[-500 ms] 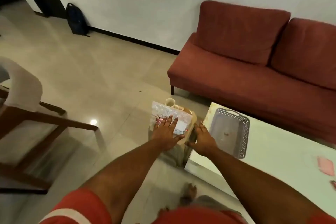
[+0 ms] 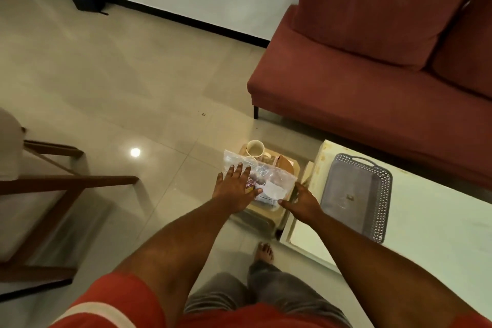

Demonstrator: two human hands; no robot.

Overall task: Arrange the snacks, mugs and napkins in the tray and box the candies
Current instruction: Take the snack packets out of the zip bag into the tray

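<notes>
Still both hands (image 2: pixel 235 189) (image 2: pixel 303 204) at snack bag (image 2: pixel 275 181)

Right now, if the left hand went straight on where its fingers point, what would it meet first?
The left hand rests on the clear bag; beyond it, probably the cream mug, though depth is unclear.

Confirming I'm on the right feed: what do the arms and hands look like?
Left hand and right hand: bare, no gloves, rings or watch visible. Forearms uncovered. Left sleeve short, red, white-banded; right sleeve red, barely in frame.
</notes>
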